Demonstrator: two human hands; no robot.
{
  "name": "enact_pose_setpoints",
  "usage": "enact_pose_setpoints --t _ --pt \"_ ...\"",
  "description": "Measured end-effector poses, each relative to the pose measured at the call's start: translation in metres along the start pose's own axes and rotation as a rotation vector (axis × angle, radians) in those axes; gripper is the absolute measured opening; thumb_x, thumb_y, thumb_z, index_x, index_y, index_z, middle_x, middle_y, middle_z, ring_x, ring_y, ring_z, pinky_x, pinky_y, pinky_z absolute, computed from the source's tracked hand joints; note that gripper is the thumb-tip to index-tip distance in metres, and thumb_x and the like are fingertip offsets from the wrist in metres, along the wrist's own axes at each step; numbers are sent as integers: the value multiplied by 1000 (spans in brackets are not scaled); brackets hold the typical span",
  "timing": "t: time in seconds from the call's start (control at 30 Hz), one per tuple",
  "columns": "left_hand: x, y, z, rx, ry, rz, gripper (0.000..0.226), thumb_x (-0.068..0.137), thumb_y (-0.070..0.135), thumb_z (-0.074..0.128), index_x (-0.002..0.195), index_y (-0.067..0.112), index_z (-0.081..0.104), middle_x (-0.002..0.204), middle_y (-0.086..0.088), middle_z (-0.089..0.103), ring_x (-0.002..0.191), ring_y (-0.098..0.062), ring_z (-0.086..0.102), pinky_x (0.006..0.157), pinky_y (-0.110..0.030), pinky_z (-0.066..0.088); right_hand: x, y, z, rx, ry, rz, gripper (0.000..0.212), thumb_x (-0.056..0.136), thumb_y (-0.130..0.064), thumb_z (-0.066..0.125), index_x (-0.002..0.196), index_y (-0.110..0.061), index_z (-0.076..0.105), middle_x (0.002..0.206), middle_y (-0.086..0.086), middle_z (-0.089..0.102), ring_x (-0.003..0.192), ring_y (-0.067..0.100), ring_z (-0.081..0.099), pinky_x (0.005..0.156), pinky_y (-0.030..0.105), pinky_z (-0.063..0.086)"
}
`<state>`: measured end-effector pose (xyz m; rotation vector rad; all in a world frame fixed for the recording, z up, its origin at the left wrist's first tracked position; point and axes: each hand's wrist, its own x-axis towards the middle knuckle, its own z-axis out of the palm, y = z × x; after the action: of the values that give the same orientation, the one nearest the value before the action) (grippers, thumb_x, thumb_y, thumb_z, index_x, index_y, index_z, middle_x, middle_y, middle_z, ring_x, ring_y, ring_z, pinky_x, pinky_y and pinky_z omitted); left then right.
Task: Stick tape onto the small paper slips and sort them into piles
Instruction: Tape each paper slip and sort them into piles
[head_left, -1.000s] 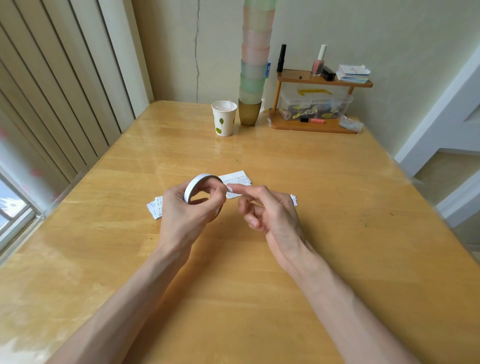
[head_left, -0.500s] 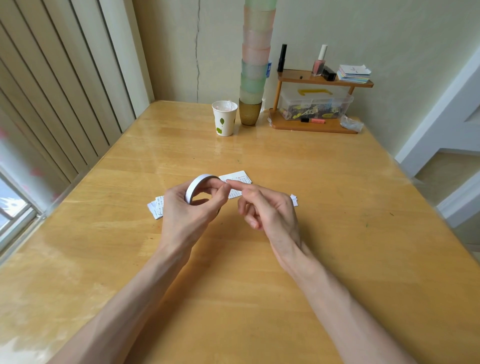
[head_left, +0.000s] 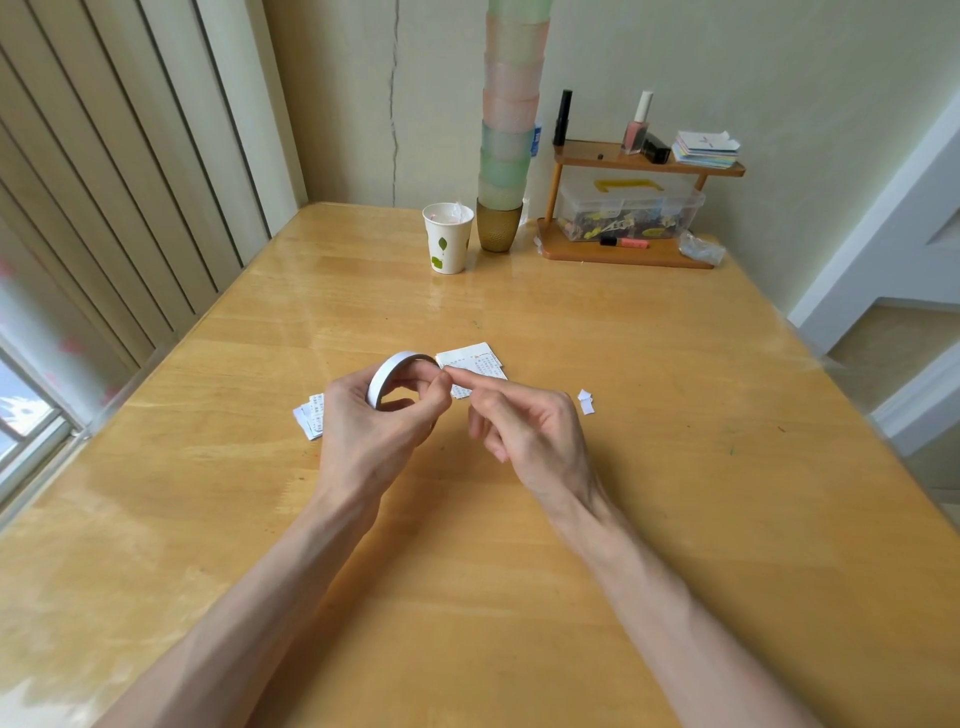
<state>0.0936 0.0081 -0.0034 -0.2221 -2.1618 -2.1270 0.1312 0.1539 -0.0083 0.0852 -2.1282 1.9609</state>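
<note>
My left hand (head_left: 375, 423) grips a white roll of tape (head_left: 390, 375) above the middle of the wooden table (head_left: 675, 467), fingers curled through and around the ring. My right hand (head_left: 524, 423) reaches toward it, index finger extended and its tip touching the roll's edge by my left thumb; the other fingers are curled. Printed paper slips (head_left: 475, 364) lie just behind the hands. A second small pile of slips (head_left: 310, 418) lies left of my left hand, partly hidden by it. A tiny white scrap (head_left: 586, 401) sits to the right.
At the back stand a paper cup (head_left: 448, 239), a tall stack of pastel cups (head_left: 506, 156), and a small wooden shelf (head_left: 631, 254) holding a clear box and bottles. The table's right edge drops to a doorway; slatted doors line the left.
My right index fingertip has moved a little closer onto the roll's edge. The hands and roll otherwise stay almost in place.
</note>
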Motion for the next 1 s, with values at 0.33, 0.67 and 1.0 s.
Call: enact_pose_setpoints --t 0.33,0.67,1.0 --pt "-3 4 1 -128 -69 -13 18 93 9 75 76 13 71 70 -2 55 47 -8 38 50 -19 36 -1 -9 -4 289 -21 239 35 87 -35 58 105 -18 83 77 7 51 57 18 33 62 36 19" --pt "-4 6 1 -76 -80 63 14 91 17 78 79 13 75 70 -17 53 56 -14 44 55 -24 39 0 -10 -7 381 -30 279 36 87 -37 61 107 -15 81 79 5 51 58 17 32 61 34 19" --pt "-1 0 0 36 3 119 14 90 15 80 77 20 77 74 -15 64 61 -11 53 62 -28 42 -2 -8 -1 155 19 84 33 93 -29 55 111 -21 82 74 16 51 57 18 36 55 24 31"
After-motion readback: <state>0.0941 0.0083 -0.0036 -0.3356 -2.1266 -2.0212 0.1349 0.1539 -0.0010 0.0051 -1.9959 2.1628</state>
